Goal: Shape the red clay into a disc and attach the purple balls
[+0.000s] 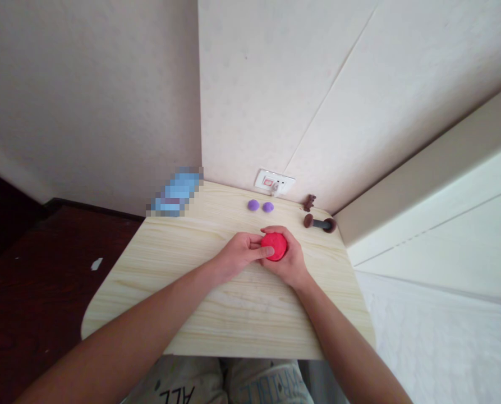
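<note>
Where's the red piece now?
The red piece is in both hands, slightly right of and below centre in the head view, with two purple pieces beyond it.

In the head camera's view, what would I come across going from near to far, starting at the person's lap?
Lettered clothing, tabletop's near edge, red lump held by left hand and right hand, dark dumbbell-shaped thing, two purple lumps, wall socket.

My feed, one view: diffuse indoor light, source out of frame. Left wall (90, 84): greyed. Floor (44, 292): dark, detail sunken. White fabric (435, 342), right: bright, texture faint. Red round piece (277, 243): saturated, softly rendered. Blue object (178, 191): pixelated into blocks. Periphery: wide-angle stretch, forearms (141, 314) elongated; lettering (177, 395) I partly read.
</note>
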`<state>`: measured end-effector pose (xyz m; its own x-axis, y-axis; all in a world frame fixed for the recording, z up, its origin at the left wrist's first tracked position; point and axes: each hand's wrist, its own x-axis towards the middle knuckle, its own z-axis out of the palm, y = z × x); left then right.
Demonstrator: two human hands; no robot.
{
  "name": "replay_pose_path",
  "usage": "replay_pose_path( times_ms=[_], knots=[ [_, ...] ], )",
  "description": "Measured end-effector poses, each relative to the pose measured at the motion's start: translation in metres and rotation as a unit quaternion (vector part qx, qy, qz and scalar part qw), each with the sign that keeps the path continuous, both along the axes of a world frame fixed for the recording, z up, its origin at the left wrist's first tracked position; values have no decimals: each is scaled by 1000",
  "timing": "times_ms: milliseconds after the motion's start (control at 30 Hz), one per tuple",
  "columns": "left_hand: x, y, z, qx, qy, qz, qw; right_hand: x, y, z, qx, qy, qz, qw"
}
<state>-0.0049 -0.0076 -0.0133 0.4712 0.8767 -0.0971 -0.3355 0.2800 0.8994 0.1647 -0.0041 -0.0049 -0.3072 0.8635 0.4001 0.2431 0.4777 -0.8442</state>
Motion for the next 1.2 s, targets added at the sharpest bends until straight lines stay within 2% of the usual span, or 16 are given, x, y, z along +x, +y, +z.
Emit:
replay_pose_path(
  times_ms=[267, 333, 467, 600, 667, 767, 900, 1033, 1200],
  knots=[
    [-9, 0, 2, 40, 37, -99, 994, 8, -2, 7, 13, -37, 97, 994],
    [-8, 0, 0, 44, 39, -86, 995, 6, -2, 6, 11, -25, 88, 996],
    [-2, 0, -2, 26, 18, -7, 999, 0, -2, 1, -12, 1, 21, 1000],
    [1, 0, -2, -15, -16, 42, 999, -3, -1, 0, -7, -21, -36, 999],
    [1, 1, -2, -23, -27, 53, 998, -3, 0, 1, -5, -20, -26, 999],
    [-2, 2, 1, -20, -23, 62, 998, -1, 0, 2, -12, -7, 28, 1000],
    [-4, 1, 5, 37, 39, 59, 997, -2, -2, 2, -17, 6, 59, 998],
    [-4, 0, 6, 47, 54, 56, 996, -5, -3, 2, 10, -13, 63, 998],
    [-3, 1, 7, 36, 37, 38, 998, -4, -2, 1, 21, 6, 27, 999]
  ],
)
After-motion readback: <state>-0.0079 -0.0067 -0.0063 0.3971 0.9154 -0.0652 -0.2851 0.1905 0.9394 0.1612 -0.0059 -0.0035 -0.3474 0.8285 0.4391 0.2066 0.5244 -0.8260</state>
